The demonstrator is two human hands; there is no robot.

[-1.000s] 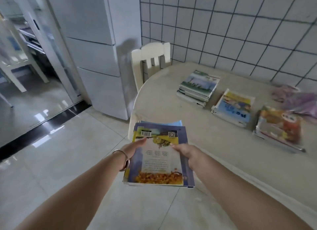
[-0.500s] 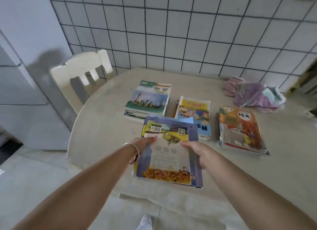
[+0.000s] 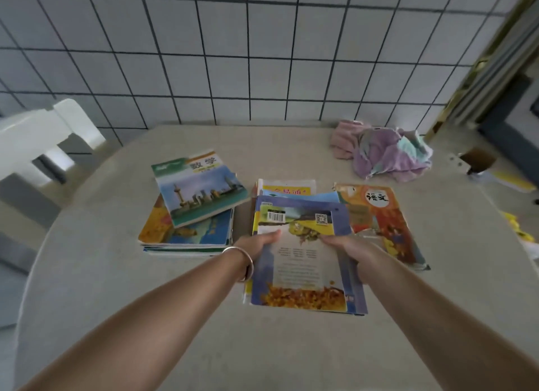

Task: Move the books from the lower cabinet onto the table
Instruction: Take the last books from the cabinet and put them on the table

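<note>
I hold a small stack of books point(image 3: 303, 277), back cover up with a barcode and yellow leaves, over the middle of the beige table point(image 3: 116, 303). My left hand point(image 3: 258, 243) grips its left edge, thumb on top. On the right edge my right hand point(image 3: 345, 244) does the same. The stack overlaps the middle pile point(image 3: 287, 188) lying on the table. A left pile point(image 3: 195, 207) has a skyline maths book on top. To the right lies an orange-covered pile point(image 3: 388, 224).
A crumpled purple and pink cloth point(image 3: 385, 151) sits at the table's far right. A white chair point(image 3: 38, 139) stands at the left against the tiled wall point(image 3: 233, 55). A door frame and dark furniture are at the far right.
I have come closer to the table and carried the stack forward from over the floor to over the tabletop, now overlapping the middle pile. Both hands keep their grip.
</note>
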